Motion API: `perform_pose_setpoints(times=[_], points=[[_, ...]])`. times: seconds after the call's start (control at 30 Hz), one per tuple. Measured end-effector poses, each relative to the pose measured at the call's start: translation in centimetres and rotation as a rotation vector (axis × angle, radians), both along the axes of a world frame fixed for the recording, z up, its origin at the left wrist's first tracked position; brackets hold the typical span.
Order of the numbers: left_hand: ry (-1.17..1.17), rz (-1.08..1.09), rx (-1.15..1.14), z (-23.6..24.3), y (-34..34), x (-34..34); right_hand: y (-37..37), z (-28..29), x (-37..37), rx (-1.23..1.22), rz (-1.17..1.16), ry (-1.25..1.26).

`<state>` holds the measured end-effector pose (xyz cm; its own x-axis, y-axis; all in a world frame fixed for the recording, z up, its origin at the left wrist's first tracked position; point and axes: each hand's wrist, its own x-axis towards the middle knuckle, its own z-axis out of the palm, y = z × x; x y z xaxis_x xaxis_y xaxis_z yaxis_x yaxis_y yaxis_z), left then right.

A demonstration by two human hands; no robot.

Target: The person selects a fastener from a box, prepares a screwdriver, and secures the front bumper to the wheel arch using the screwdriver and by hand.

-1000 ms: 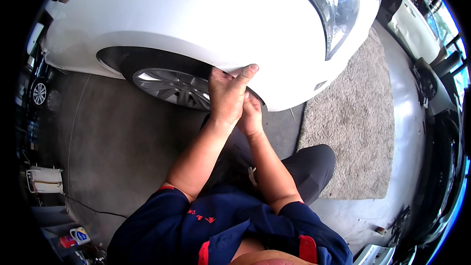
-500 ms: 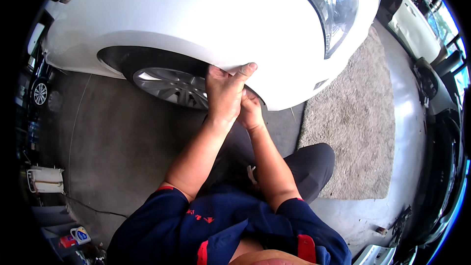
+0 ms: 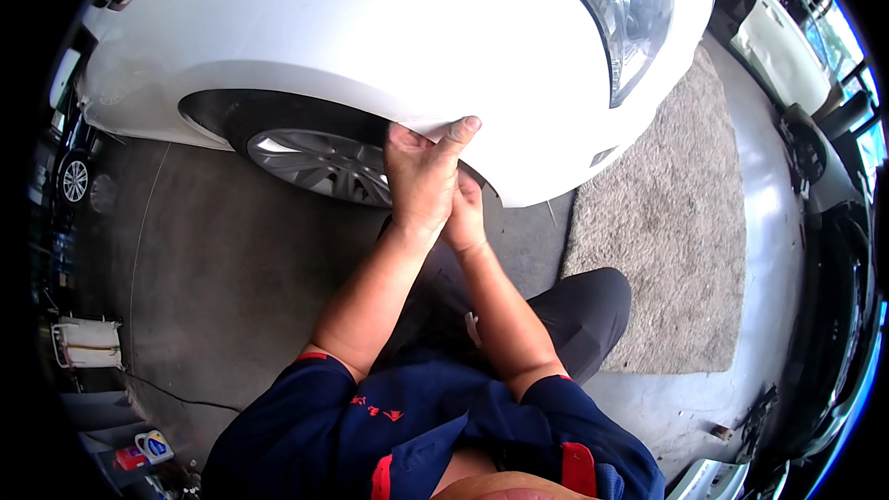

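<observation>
A white car's front fender [image 3: 306,18] fills the upper middle, its arched edge curving over the wheel [image 3: 319,162] with grey spokes. My left hand [image 3: 421,181] grips this edge at the front part of the arch. Its thumb lies against the white outer face, and the fingers reach in behind the lip, where their tips are hidden. Close against its right side, my right hand [image 3: 468,215] is closed with curled fingers at the arch edge. The left hand covers part of it, so whatever it holds cannot be seen.
A grey shaggy mat [image 3: 662,250] lies on the floor right of my bent knee [image 3: 593,315]. The headlight [image 3: 639,28] is at upper right. A loose white car door [image 3: 782,51] stands beyond. At lower left are a white bottle [image 3: 153,446] and a dark cable [image 3: 181,398].
My right hand has shifted slightly left, closer in behind the left hand. The left hand keeps its grip on the arch edge. The whole view has moved a little.
</observation>
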<state>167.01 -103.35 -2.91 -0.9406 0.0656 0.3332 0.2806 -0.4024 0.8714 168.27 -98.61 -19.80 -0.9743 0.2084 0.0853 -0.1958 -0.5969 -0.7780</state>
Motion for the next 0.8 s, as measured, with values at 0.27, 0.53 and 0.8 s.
perform_pose_setpoints(times=[0.27, 0.53, 0.8], points=[[0.010, 0.008, -0.011, -0.3, -0.4, -0.1, -1.7, 2.2, 1.0, 0.170, -0.249, -0.039], [-0.037, -0.034, 0.097, 0.7, -0.1, 0.4, 1.7, 1.1, -0.4, -0.212, 0.155, 0.003], [0.068, 0.057, 0.029, -0.1, -0.1, -0.4, -1.8, 2.8, 1.1, 0.122, -0.223, -0.035]])
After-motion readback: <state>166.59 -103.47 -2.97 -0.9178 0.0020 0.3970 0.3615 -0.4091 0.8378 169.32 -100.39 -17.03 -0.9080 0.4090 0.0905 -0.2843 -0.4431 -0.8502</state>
